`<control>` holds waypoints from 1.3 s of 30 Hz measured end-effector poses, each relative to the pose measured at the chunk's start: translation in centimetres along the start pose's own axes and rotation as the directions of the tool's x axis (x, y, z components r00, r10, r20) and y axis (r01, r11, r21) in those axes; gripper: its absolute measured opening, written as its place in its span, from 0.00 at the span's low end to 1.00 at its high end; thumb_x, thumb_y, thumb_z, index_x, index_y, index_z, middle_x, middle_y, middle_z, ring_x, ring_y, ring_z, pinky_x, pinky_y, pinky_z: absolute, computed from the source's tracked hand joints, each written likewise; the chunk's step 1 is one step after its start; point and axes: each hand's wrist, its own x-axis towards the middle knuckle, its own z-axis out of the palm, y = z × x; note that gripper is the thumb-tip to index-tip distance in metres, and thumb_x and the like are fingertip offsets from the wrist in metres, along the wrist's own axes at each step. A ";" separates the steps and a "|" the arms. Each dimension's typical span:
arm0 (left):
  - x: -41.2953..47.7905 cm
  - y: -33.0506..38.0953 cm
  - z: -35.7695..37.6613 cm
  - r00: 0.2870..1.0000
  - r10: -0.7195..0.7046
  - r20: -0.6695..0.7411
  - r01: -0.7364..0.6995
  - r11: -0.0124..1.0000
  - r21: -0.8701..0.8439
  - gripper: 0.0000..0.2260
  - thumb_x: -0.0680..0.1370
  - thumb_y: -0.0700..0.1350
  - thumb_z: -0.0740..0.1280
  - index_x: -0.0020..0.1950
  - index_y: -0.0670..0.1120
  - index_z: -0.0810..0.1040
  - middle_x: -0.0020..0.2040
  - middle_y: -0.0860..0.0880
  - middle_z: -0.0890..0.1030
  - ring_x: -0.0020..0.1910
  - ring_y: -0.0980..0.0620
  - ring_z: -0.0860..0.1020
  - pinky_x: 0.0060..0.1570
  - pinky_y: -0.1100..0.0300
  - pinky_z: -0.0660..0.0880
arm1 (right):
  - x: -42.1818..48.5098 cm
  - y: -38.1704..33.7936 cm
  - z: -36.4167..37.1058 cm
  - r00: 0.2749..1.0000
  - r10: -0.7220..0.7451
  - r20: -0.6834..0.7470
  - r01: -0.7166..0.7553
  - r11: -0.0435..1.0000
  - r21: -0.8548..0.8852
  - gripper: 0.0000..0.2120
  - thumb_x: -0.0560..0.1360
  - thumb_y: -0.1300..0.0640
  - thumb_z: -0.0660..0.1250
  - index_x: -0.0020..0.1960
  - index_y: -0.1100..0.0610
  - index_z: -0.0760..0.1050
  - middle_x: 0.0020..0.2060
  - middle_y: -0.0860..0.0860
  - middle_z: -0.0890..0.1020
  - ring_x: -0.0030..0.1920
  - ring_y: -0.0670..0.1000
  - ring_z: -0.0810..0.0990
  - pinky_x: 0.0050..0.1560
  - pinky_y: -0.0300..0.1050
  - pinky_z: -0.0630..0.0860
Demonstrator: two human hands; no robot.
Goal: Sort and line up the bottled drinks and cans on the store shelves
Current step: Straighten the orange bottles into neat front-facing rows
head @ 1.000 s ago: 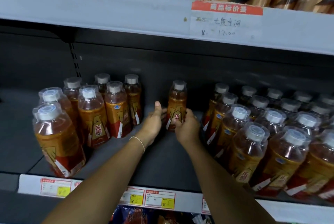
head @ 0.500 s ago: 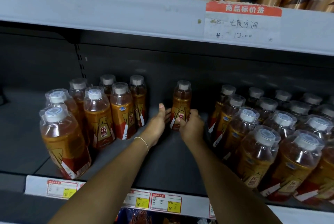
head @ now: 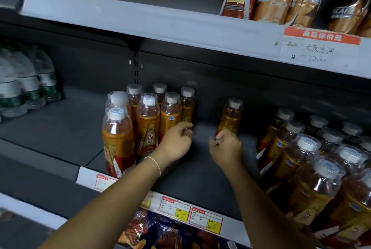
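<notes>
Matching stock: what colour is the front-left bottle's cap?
The cap is white; head view shows it best.

Lone bottle [head: 230, 116], above right hand [head: 225, 146]: amber liquid, orange label, pale cap.
Shelf [head: 60, 124]: dark grey.
Price tags [head: 205, 220]: white, red border, yellow patch.
Water bottles [head: 30, 86]: clear, green-white bands.

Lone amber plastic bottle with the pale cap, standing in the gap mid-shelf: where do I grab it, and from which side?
Probably best to grip the lone amber plastic bottle round its orange-labelled body, below the tapering shoulder, coming straight from the front. It stands upright with bare shelf either side, and the back wall blocks the rear.
</notes>
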 end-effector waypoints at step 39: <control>-1.3 -2.4 4.5 0.959 0.053 0.280 0.064 0.917 -0.393 0.28 0.72 0.18 0.49 0.67 0.33 0.73 0.63 0.36 0.78 0.65 0.41 0.76 0.68 0.47 0.71 | -5.1 2.0 -2.4 0.983 0.153 0.106 -0.178 0.938 0.297 0.31 0.68 0.54 0.79 0.68 0.54 0.73 0.58 0.52 0.79 0.52 0.48 0.80 0.56 0.48 0.80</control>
